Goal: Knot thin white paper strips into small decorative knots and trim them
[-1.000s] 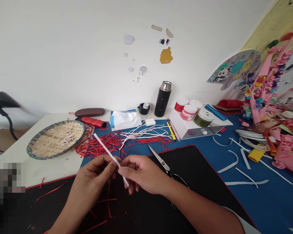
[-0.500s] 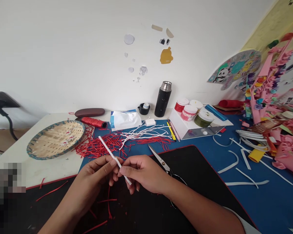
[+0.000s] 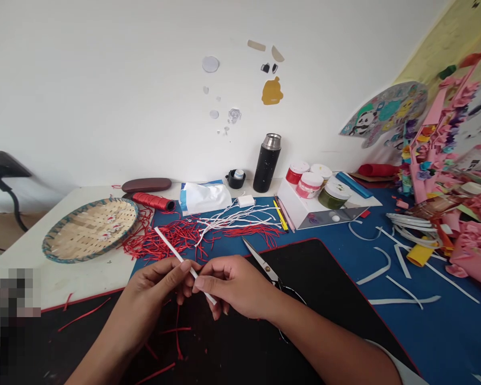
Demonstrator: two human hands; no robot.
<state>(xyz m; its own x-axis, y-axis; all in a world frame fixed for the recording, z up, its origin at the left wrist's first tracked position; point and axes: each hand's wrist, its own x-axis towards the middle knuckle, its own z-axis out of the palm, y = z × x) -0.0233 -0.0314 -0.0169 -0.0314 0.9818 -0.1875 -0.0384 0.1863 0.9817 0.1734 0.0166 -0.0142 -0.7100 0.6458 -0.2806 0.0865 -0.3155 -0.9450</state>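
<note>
Over black mat [image 3: 336, 331], left hand [image 3: 154, 294] and right hand [image 3: 234, 286] together, pinching white paper strip [image 3: 174, 251], ends protruding.

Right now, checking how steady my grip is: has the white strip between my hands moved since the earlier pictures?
Yes: against the scissors, the white strip has tilted flatter, its far end lower and its near end shifted toward them.

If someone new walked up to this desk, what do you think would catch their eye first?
The pink paper flowers heaped at the right edge of the desk stand out first. Next comes the tangle of red shreds at the far edge of the black mat. In the centre, over that mat, the left hand and right hand pinch a white strip.
</note>
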